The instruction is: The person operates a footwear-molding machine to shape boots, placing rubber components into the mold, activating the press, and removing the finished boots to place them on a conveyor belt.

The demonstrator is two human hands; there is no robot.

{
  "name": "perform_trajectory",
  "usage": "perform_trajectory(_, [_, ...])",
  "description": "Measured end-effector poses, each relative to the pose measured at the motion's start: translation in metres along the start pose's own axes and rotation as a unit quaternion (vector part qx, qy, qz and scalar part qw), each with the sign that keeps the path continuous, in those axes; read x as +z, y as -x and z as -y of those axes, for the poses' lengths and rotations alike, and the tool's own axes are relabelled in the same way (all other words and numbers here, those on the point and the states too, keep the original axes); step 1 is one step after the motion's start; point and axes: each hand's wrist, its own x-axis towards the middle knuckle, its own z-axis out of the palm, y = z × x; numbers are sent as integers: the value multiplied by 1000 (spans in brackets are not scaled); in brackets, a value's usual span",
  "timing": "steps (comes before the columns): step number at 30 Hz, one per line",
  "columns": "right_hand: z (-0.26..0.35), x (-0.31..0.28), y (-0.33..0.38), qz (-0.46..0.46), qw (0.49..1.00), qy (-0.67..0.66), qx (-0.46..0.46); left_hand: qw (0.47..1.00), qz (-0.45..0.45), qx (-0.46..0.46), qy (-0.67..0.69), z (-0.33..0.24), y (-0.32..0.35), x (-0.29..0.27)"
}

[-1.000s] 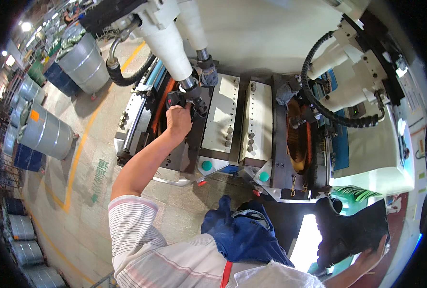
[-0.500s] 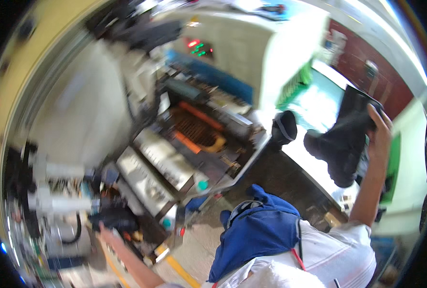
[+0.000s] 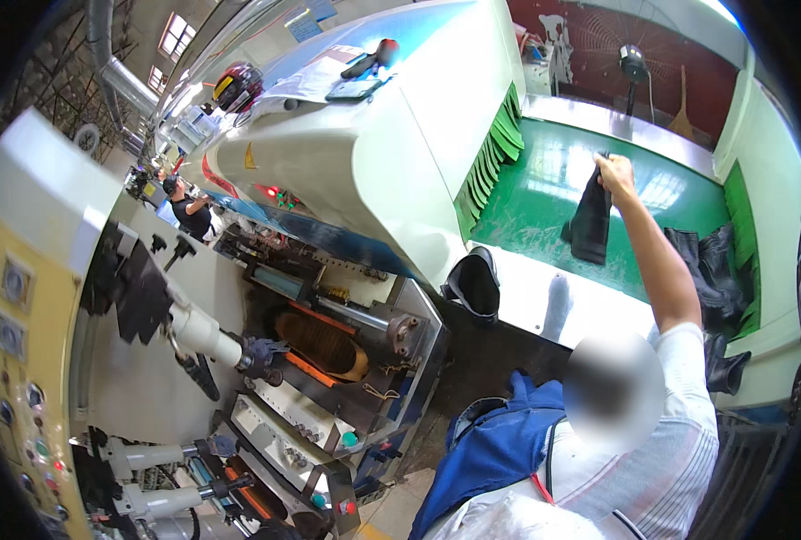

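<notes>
Over the green conveyor surface [image 3: 544,193], at the upper right of the view, your right hand [image 3: 615,173] is raised at the end of an outstretched arm. Its fingers are clamped round the top of a black rubber boot [image 3: 591,220], which hangs down from the grip with its lower end close above the green surface; whether it touches there cannot be told. Your left hand does not show anywhere in the view, so its state cannot be told.

To the right of the hanging boot, more black boots [image 3: 711,261] lie in a heap along the far edge of the green surface, well apart from the one you hold. Another black boot-shaped piece [image 3: 474,283] sits at the near left corner of the conveyor, just beside the big white machine housing [image 3: 391,153]. A row of green flaps [image 3: 495,148] hangs at the mouth of that housing, where the green surface runs under it.

Below and left of you stands the open moulding station [image 3: 328,346], with an orange-edged mould lying between metal blocks. A yellow control panel [image 3: 9,360] with round buttons fills the far left edge. A person in dark clothes [image 3: 187,211] stands far back, beyond the machine.
</notes>
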Motion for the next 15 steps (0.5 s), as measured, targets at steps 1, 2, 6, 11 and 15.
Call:
perform_trajectory(1, [-14, 5, -35, -37, 998, 39, 9, 1000, 23, 6, 0, -22, 30, 10])
perform_trajectory(2, [-30, 1, -77, -56, 996, 63, -15, 999, 44, 6, 2, -42, 61, 20])
perform_trajectory(6, [-96, 8, -170, -79, 994, -79, 15, 994, 106, 20, -13, -136, 179, 34])
perform_trajectory(11, [-246, -22, -251, -149, 959, -101, 220, 979, 202, -20, 1, -201, 305, 71])
perform_trajectory(15, [-321, 4, -195, 23, 944, -128, 303, 954, 296, -50, 15, -248, 387, 107])
